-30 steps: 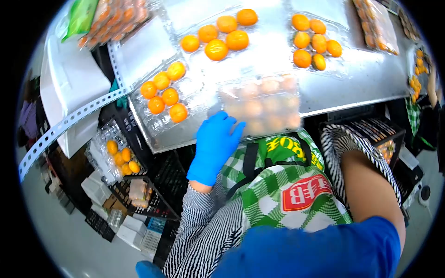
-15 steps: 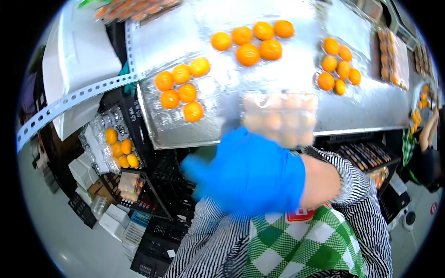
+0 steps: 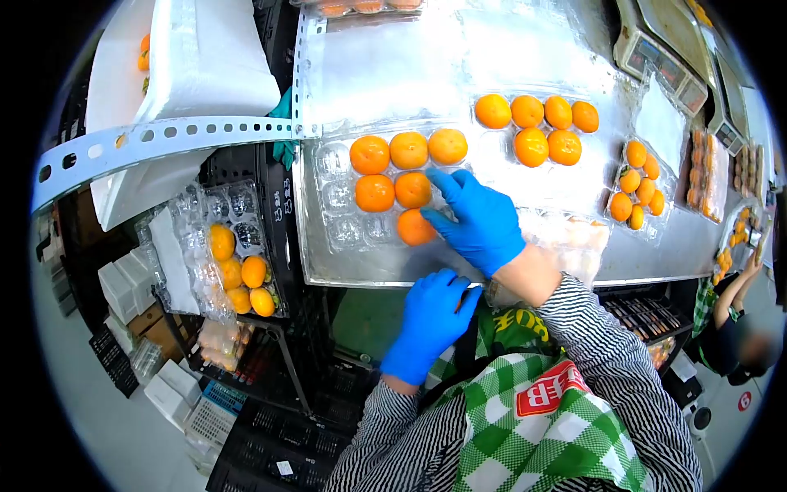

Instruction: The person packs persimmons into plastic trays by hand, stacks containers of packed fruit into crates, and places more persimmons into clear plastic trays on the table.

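Note:
Over the nearest clear plastic tray (image 3: 344, 230), my right hand (image 3: 482, 223) in a blue glove has thumb and forefinger apart. Its fingertips are beside a mandarin in the middle row (image 3: 412, 189) and a lower mandarin (image 3: 416, 227); I see no grip on either. Several more mandarins (image 3: 370, 154) sit in the tray's cups, and some cups at the left and bottom hold none. My left hand (image 3: 433, 318), also blue-gloved, is in front of the table edge with its fingers curled and nothing visible in them.
A second tray of mandarins (image 3: 531, 148) and a smaller pack with orange fruit (image 3: 636, 184) lie rightward. A closed fruit pack (image 3: 566, 238) is beside my right forearm. A perforated metal bar (image 3: 180, 131) crosses at left. Scales (image 3: 664, 61) stand at back right; another person (image 3: 738, 312) is far right.
The view has swung left, so the trays appear further right. My right hand, blurred before in front of my body, is now over the near tray. My left hand now shows clearly below it.

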A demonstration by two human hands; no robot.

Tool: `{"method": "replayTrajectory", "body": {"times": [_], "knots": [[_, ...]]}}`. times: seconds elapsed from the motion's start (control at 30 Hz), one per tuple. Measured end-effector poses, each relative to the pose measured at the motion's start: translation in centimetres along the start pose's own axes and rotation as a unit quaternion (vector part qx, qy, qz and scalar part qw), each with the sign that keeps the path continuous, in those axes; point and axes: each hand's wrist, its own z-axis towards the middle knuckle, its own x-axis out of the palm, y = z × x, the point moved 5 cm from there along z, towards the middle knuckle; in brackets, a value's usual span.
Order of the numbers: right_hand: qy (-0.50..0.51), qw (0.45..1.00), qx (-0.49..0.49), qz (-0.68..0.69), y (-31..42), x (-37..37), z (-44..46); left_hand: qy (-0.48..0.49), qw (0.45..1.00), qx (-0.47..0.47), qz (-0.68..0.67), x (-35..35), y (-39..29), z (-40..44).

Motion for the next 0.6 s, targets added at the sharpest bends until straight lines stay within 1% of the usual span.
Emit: {"method": "replayTrajectory", "body": {"times": [0.03, 0.13, 0.17, 0.2, 0.23, 0.27, 0.3, 0.33, 0.37, 0.5, 0.57, 0.6], "knots": [[-0.003, 1.0, -0.019, 0.0, 0.6, 0.2, 0.5, -0.009, 1.0, 0.004, -0.005, -0.3, 0.3, -0.1], [0.033, 0.996, 0.01, -0.078, 1.1, 2.1, 1.6, 0.015, 0.999, -0.013, -0.026, -0.9, 0.9, -0.3], [0.057, 0.997, 0.028, -0.041, 1.4, 1.9, 1.8, 0.019, 0.999, -0.02, -0.034, -1.3, 0.8, -0.3], [0.036, 0.999, 0.007, 0.008, 0.9, 2.8, 1.7, 0.018, 0.999, -0.03, -0.03, -1.1, 1.4, -0.6], [0.035, 0.999, 0.016, 0.02, 0.9, 2.9, 1.6, 0.011, 0.999, 0.0, -0.043, -1.2, 1.6, -0.6], [0.026, 0.999, 0.015, 0.011, 0.5, 3.6, 1.6, 0.028, 0.999, 0.004, -0.017, -1.5, 1.5, -0.5], [0.019, 0.999, 0.04, 0.018, 0.5, 3.9, 1.8, 0.043, 0.997, -0.05, -0.03, -1.5, 2.1, -0.7], [0.009, 0.998, 0.052, 0.024, 0.3, 4.4, 1.9, 0.029, 0.999, 0.041, -0.013, -2.4, 0.9, -0.4], [-0.022, 0.999, 0.014, -0.042, 0.5, 5.0, 2.4, 0.001, 0.997, -0.022, -0.078, -2.0, 2.5, -0.5], [-0.087, 0.993, -0.004, -0.074, 1.5, 3.4, 1.8, 0.05, 0.998, -0.034, -0.025, -2.4, 1.9, -0.1], [-0.108, 0.989, -0.027, -0.095, 2.0, 2.6, 1.4, 0.042, 0.999, -0.01, -0.026, -2.5, 2.2, -0.1], [-0.093, 0.992, -0.018, -0.088, 2.1, 2.5, 1.3, 0.038, 0.999, 0.002, -0.026, -2.6, 2.1, 0.0]]}}
